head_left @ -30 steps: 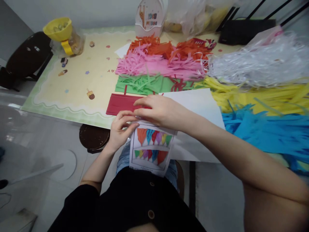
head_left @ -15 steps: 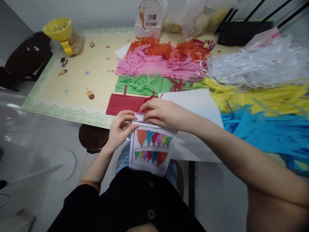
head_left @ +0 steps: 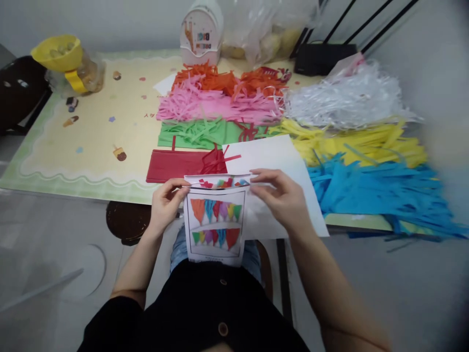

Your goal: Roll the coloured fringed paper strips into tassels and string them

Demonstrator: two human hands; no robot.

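Note:
A white printed sheet (head_left: 216,220) with pictures of colourful bunting hangs over my lap at the table edge. Its top is folded, and a second strip of coloured print shows above the fold. My left hand (head_left: 166,203) pinches the sheet's upper left corner between thumb and fingers. At the upper right corner, my right hand (head_left: 280,195) has its fingertips and thumb closed on the sheet's edge. Just beyond the fold lie a flat dark red piece (head_left: 172,165) and some loose red strips (head_left: 214,161). A blank white sheet (head_left: 267,151) lies partly under my right hand.
Fringed bundles in orange (head_left: 220,80), pink (head_left: 227,105), green (head_left: 205,133), white (head_left: 344,98), yellow (head_left: 359,142) and blue (head_left: 366,186) cover the table's middle and right. A yellow bowl-topped container (head_left: 58,54) stands at the far left. A white holder (head_left: 201,34) stands at the back.
My right hand has moved from the middle of the fold out to the right corner, uncovering the printed strip and the red strips behind. The view has shifted to the right.

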